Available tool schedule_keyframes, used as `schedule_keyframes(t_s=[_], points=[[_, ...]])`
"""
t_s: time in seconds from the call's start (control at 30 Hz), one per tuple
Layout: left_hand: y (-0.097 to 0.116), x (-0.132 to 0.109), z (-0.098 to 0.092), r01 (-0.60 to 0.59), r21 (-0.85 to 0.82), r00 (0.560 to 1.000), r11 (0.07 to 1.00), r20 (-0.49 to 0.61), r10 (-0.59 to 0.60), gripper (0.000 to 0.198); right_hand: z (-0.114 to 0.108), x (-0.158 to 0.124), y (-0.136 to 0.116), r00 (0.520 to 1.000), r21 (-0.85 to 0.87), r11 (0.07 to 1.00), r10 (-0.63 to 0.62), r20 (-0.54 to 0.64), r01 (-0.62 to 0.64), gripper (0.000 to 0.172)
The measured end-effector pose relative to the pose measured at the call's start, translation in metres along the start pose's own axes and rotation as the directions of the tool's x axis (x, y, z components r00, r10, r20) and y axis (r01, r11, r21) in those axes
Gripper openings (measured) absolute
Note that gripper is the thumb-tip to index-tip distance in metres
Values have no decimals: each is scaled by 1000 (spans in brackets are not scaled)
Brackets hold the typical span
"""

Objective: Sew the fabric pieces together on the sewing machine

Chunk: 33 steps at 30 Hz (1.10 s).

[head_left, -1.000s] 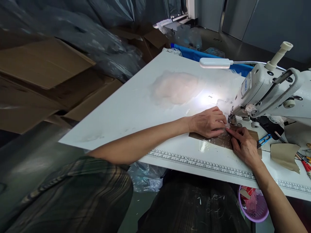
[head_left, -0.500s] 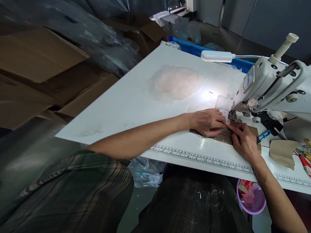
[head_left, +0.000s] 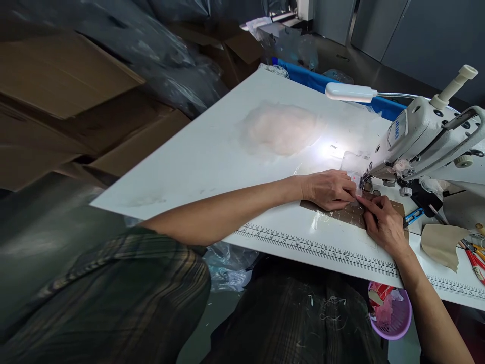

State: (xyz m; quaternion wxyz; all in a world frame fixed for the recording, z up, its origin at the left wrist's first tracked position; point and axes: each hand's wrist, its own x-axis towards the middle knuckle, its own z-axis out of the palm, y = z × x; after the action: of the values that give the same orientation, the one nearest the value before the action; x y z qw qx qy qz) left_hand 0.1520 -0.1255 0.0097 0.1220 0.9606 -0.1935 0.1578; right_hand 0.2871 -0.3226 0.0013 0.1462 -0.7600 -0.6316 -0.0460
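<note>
A small sheer white piece [head_left: 354, 179] lies beside the needle and presser foot of the white sewing machine [head_left: 411, 132]. My left hand [head_left: 330, 189] reaches in from the left, fingers curled and closed on the lower edge of that piece. My right hand [head_left: 384, 221] meets it from the right, index finger and thumb drawn together at the same edge. The two hands' fingertips nearly touch just in front of the needle. Under both hands is a brown plate [head_left: 350, 215] strewn with thread bits. My fingers partly hide the piece.
A fluffy pale pile [head_left: 282, 129] rests on the white table [head_left: 212, 156]. A lamp [head_left: 350, 92] hangs over it. Right of my hands are a blue cutter [head_left: 414, 216], a tan scrap [head_left: 443, 245] and red-handled tools [head_left: 475, 263]. Below hangs a purple basket [head_left: 394, 323]; cardboard boxes [head_left: 64, 76] stand left.
The whole view has shifted slightly, placing the table and machine a little further right. Both hands keep nearly the same position at the needle.
</note>
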Motion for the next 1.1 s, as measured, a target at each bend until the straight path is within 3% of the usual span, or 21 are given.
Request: schedule_keyframes(t_s=[0.33,0.6,0.8,0.93,1.1], points=[[0,-2,5,5,17,1000,1000,-7,-5,30,-1,0,0,1000,2,1000,-23,7,23,43],[4,3,-3,-43,61,996,997,86,38,36,-1,-1,3,998,-38,998,-40,42,42,43],[4,4,-7,-54,12,996,998,66,53,31,-3,-1,2,997,-82,996,-30,65,36,44],[4,2,-7,-87,82,994,993,77,80,26,-6,1,-1,996,-114,993,-34,87,44,43],[3,-1,-9,-63,63,998,996,6,63,20,-11,6,-5,990,-144,989,-7,137,27,43]])
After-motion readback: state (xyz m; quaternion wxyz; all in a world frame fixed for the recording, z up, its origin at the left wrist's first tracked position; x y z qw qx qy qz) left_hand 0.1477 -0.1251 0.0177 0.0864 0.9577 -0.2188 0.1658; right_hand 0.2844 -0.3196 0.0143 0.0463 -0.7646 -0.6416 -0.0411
